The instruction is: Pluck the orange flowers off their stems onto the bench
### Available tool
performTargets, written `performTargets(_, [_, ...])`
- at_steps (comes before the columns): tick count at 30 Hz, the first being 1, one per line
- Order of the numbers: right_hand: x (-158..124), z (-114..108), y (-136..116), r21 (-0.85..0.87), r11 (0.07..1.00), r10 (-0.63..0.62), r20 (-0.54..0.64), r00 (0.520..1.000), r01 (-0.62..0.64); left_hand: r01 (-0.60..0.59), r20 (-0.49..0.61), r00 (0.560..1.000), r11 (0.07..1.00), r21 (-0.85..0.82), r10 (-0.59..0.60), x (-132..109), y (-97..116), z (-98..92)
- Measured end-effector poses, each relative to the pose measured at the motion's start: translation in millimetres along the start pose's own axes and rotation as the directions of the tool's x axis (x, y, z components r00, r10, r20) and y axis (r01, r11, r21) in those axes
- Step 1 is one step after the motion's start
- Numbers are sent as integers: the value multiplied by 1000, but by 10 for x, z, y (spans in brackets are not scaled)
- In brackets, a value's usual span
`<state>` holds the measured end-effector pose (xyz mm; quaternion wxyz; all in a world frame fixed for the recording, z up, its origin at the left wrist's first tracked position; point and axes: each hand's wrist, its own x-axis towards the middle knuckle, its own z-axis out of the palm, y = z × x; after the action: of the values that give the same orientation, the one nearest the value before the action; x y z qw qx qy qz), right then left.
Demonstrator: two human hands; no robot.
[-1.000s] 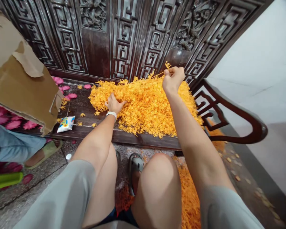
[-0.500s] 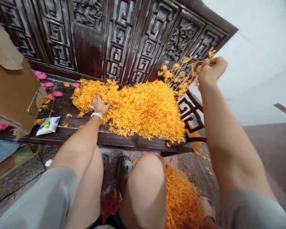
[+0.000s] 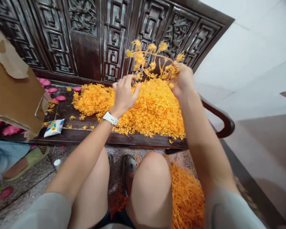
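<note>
A big heap of orange plastic flower pieces (image 3: 143,108) lies on the dark carved wooden bench (image 3: 90,135). My right hand (image 3: 182,79) is closed on a branching orange flower sprig (image 3: 152,58), held up above the heap. My left hand (image 3: 124,93), with a white watch at the wrist, is raised over the heap just left of the sprig. Its fingers are curled at the sprig's lower end, and I cannot see whether they grip it.
A torn cardboard box (image 3: 13,95) stands at the left on the bench, with pink flowers (image 3: 54,93) and a small white packet (image 3: 53,126) beside it. More orange pieces (image 3: 186,194) lie on the floor by my knees. Another person's foot in a green sandal (image 3: 23,162) is at the left.
My right hand has swung the sprig from far right back over the heap. My left hand has lifted off the heap and come up to the sprig.
</note>
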<state>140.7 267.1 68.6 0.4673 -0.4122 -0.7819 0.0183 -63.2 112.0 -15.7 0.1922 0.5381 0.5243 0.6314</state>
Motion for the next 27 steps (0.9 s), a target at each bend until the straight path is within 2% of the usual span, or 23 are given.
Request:
performTargets(2, [-186,302,-196,72,996,47,2,999,-47,30,43,999,977,-210,-21,-56,111,65])
performTargets(5, [-452,681,-523,218,970,101,33,994,-106,126,40,992,895,-427,-121,-34,92,130])
performTargets(7, [-629,824,-713,292,950,100,42,994,-108,220,23,970,828,-516,-243,42,13,129])
performTargets(10, [-904,876,-886,317,947,30,68,997,-50,372,121,921,750,-546,-369,166,-131,73])
performTargets(12, [-1078,862,-907,288,957,-44,123,991,7,408,171,910,753,-516,-376,219,-218,27])
performTargets(15, [-1284,872,-840,246,967,-132,233,964,73,376,143,925,800,-467,-352,249,-310,-25])
performTargets(18, [-1402,948,-751,252,964,-151,276,949,80,368,134,928,804,-467,-347,253,-352,-41])
performTargets(22, [-1441,1077,-700,276,959,-10,274,962,-69,416,187,906,720,-555,-380,284,-399,6])
performTargets(27, [-1415,1191,-661,255,948,130,242,962,-192,409,172,904,675,-614,-391,385,-489,84])
